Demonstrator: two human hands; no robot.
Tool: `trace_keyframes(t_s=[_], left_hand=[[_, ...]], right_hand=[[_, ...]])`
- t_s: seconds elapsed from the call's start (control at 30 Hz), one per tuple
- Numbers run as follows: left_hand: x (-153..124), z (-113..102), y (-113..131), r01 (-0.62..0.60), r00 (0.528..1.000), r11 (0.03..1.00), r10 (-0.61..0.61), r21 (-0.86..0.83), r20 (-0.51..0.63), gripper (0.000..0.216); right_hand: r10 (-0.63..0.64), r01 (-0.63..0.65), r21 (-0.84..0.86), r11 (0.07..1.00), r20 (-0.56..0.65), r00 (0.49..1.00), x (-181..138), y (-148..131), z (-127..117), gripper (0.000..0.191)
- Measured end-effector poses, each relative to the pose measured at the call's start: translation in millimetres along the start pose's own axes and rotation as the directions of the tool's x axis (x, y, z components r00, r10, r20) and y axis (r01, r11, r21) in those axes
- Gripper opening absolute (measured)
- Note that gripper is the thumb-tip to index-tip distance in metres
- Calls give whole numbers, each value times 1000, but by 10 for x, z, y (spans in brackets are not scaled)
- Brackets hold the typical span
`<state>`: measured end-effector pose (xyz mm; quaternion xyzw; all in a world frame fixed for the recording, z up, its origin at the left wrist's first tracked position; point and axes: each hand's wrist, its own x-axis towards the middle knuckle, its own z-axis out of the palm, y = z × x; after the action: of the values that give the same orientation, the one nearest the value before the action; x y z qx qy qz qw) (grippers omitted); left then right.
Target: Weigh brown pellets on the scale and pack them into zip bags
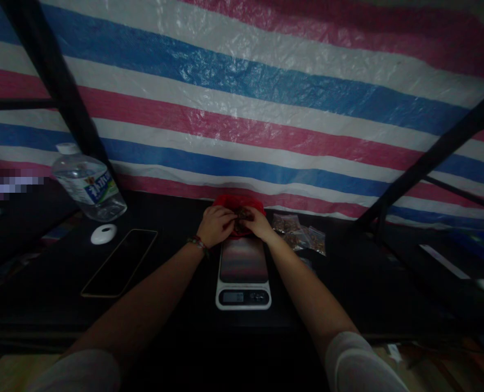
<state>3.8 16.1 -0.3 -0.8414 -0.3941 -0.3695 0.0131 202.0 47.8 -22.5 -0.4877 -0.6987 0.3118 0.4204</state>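
The red plastic bag (247, 200) sits straight ahead of me on the dark tabletop (335, 294), at the far end of the scale; I can't tell whether its near edge rests on the weighing plate. Its mouth gapes open and crumpled, with my left fingers (225, 216) and right fingers (250, 223) in it from either side, touching the dark brown bits (243, 215) inside. The digital kitchen scale (244, 287) lies flat between my forearms, white-bodied with a shiny rectangular plate, its lit display towards me showing zeros. Just right of the red bag, small clear zip bags (294, 240) of brownish pieces lie flat, partly overlapping.
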Motion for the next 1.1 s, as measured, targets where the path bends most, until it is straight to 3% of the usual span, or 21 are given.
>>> trace_keyframes(t_s=[0.53, 0.8, 0.97, 1.1], left_hand=[[6, 28, 69, -22, 998, 999, 19, 42, 52, 27], [2, 17, 52, 28, 999, 999, -28, 23, 18, 26], [8, 12, 75, 51, 999, 998, -51, 29, 0, 27], [9, 22, 83, 52, 999, 998, -51, 35, -12, 27]], right_hand=[[20, -20, -4, 1000, -16, 1000, -55, -44, 73, 52], [-4, 2, -42, 999, -44, 999, -99, -87, -40, 41], [6, -11, -57, 998, -81, 997, -179, -57, -91, 52], [-20, 13, -93, 996, -73, 997, -209, -18, -68, 49]])
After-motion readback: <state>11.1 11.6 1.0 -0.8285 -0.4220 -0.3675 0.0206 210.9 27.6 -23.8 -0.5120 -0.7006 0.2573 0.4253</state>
